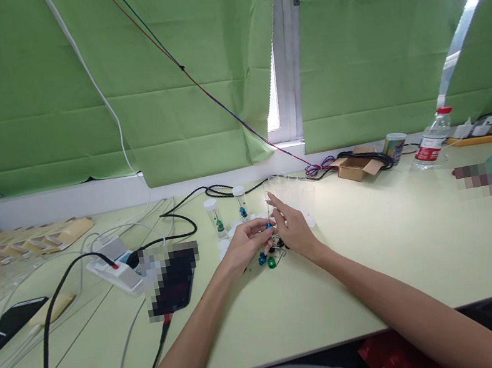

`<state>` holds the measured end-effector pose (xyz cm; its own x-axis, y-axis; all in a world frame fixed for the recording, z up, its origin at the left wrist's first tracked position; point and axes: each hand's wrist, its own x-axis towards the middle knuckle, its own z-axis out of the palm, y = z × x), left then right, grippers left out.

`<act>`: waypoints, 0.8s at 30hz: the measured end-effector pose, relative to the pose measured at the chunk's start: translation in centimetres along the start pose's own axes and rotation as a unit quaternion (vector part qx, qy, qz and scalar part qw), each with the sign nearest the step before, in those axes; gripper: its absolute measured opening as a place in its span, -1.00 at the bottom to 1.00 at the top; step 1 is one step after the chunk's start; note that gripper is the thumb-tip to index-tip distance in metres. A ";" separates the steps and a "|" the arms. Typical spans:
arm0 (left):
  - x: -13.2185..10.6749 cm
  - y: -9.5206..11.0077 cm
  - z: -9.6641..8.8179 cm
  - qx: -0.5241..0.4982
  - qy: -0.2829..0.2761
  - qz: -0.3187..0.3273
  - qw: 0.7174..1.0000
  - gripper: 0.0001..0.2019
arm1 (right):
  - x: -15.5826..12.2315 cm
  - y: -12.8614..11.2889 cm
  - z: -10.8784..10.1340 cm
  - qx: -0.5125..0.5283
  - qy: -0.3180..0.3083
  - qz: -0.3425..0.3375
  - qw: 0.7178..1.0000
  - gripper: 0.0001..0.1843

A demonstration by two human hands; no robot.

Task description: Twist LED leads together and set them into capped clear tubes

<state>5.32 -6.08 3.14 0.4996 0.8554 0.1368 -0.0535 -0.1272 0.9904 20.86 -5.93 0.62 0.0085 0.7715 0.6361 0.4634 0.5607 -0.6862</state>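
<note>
Above the middle of the table, my left hand [248, 244] pinches a small blue piece [269, 225] with a thin upright rod rising from it. My right hand [294, 229] is close against the same piece, fingers bent and its index finger pointing up beside the rod. Whether the right fingers grip the rod cannot be made out. Under my hands lie a blue piece [262, 258], a green round piece [272, 262] and thin metal wires. Behind stand two clear tubes with white caps, one holding green pieces [219, 223], the other blue pieces [242, 211].
Left are a phone [175, 282], a power strip [116, 273] and tangled cables. Along the back stand an opened cardboard box [357, 165], a patterned cup [394, 147] and a water bottle [433, 139]. Part of another person's arm, blurred out, shows at the far right.
</note>
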 end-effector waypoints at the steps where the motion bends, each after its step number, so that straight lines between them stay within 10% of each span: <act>1: 0.0 0.0 -0.1 0.000 0.007 0.001 1.000 -0.65 | 0.0 0.0 0.0 -0.004 0.004 -0.004 1.000 -0.47; 13: 0.9 -0.3 -1.2 0.044 0.230 0.037 0.971 -0.70 | -0.1 -0.7 0.3 -0.004 0.051 -0.048 0.998 -0.75; 24: 0.8 -0.5 -1.2 0.096 0.279 0.071 0.953 -0.76 | -2.5 -2.1 1.7 -0.058 -0.238 -0.122 0.962 -0.95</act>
<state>4.69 -4.69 2.78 -0.0416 0.9498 0.3099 0.1001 -0.3047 0.9472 18.36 -8.50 -0.08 -0.5063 0.6874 0.5207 0.4964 0.7261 -0.4758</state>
